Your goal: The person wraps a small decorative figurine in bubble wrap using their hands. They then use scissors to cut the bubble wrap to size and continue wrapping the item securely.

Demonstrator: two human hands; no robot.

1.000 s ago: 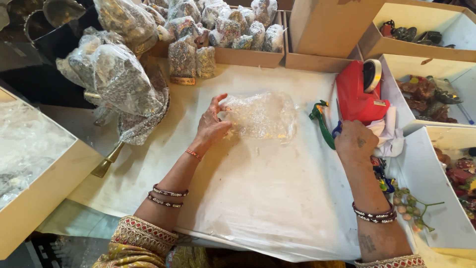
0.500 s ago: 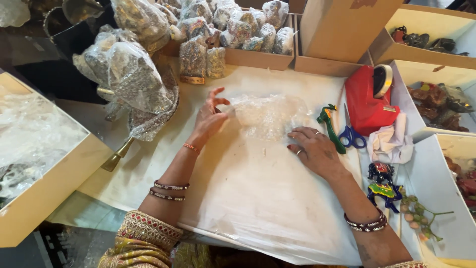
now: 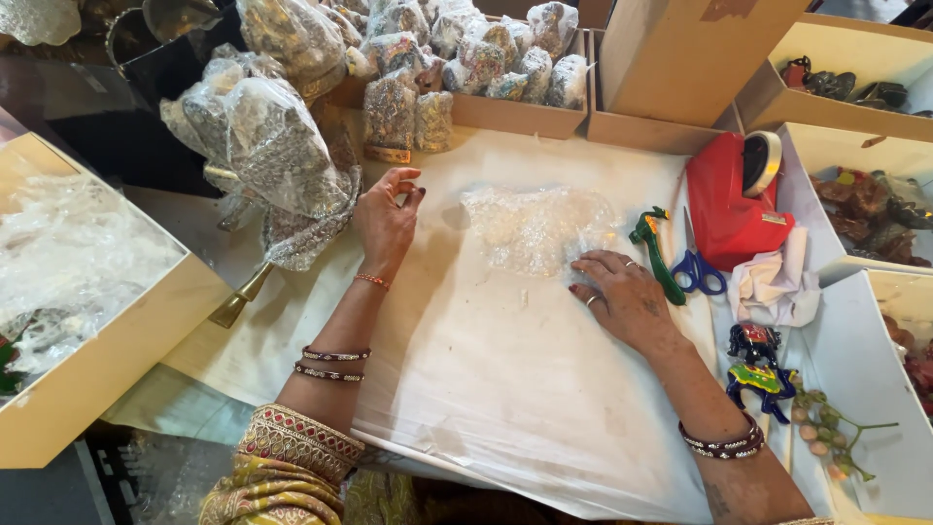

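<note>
One bubble wrap sheet [image 3: 539,228] lies flat at the far middle of the white paper [image 3: 505,389], long axis left-right. Right hand [image 3: 627,297] presses its near-right edge, fingers spread; left hand [image 3: 386,219] hovers loosely curled, empty, well left.

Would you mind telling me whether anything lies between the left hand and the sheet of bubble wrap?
Nothing visible does: only bare white paper separates the left hand from the bubble wrap, whose near edge the right hand touches.
</note>
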